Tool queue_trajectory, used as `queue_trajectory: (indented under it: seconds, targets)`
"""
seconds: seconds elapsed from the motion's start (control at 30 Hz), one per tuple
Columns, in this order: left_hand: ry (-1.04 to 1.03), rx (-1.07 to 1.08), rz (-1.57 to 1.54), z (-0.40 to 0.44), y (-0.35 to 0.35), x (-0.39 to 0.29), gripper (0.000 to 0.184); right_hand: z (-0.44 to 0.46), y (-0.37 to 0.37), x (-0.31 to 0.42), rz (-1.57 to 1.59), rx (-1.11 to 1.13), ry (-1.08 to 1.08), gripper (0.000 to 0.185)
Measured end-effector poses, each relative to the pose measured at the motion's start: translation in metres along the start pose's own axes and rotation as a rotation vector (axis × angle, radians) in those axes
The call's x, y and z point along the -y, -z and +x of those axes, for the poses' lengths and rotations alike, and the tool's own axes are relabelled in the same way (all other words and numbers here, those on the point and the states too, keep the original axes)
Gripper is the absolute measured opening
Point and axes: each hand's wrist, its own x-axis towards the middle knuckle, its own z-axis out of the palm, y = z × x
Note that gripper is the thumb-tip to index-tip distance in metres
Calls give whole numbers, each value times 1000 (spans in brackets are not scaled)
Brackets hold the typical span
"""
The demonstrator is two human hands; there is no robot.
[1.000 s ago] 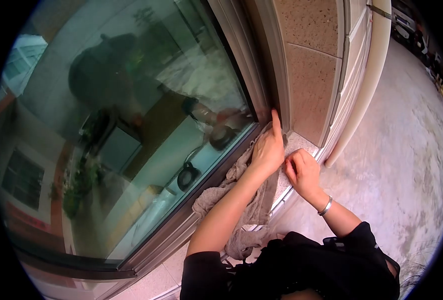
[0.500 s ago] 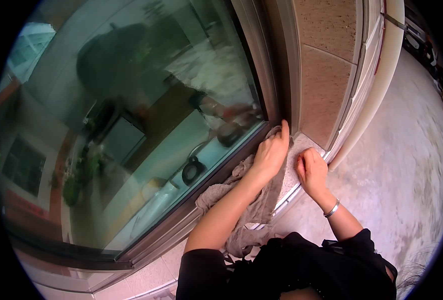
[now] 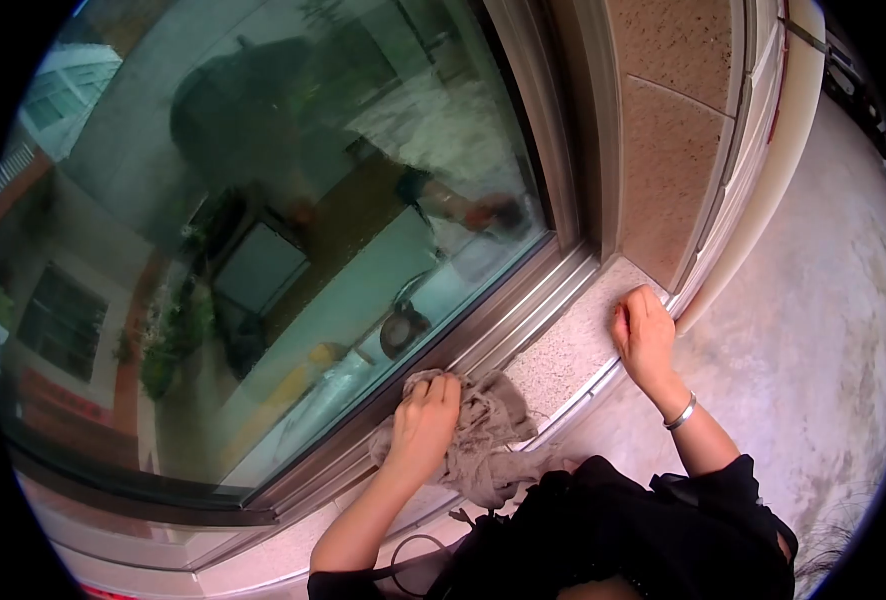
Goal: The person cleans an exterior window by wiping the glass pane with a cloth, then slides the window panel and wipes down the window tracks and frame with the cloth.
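A crumpled grey-brown cloth (image 3: 493,425) lies bunched over the lower track of the window frame and hangs across the stone sill. My left hand (image 3: 425,425) is closed on the cloth's left part, pressing it against the frame below the glass. Curled into a fist, my right hand (image 3: 645,335) rests at the outer edge of the speckled sill (image 3: 573,340), near the tiled wall corner. No object shows in it, and a silver bracelet (image 3: 681,412) circles that wrist. The window pane (image 3: 293,230) fills the left of the view.
Tan tiles (image 3: 668,180) cover the wall right of the window, with a pale pipe (image 3: 798,130) running alongside. A concrete floor (image 3: 783,350) stretches out at the right. Through the glass, a dark round roll (image 3: 403,330) shows among reflections.
My left hand has moved with the cloth from the window's lower right corner down and left along the frame, uncovering the track there. My right fist stays on the sill edge.
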Motion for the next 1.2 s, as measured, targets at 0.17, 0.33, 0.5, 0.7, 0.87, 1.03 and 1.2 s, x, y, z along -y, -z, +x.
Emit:
queue_trajectory:
  seconds: [0.17, 0.33, 0.5, 0.7, 0.87, 1.03, 1.2]
  targets:
    - [-101, -169, -36, 5, 10, 4, 31, 2, -6, 3, -54, -31, 26, 15]
    - [-418, -651, 215, 90, 24, -42, 34, 2, -3, 6, -69, -12, 36, 15]
    - [-508, -626, 205, 151, -3, -37, 31, 2, 0, 1, -37, -4, 37, 14]
    - [-546, -674, 20, 136, 4, -21, 26, 2, 3, 3, -21, 7, 18, 13]
    - [-481, -283, -92, 60, 3, -3, 30, 2, -1, 7, -67, -8, 21, 15]
    - [-322, -36, -432, 36, 47, -5, 33, 3, -3, 9, -95, -11, 33, 17]
    - [-328, -471, -624, 126, 19, -55, 34, 2, -5, 9, -56, -16, 26, 18]
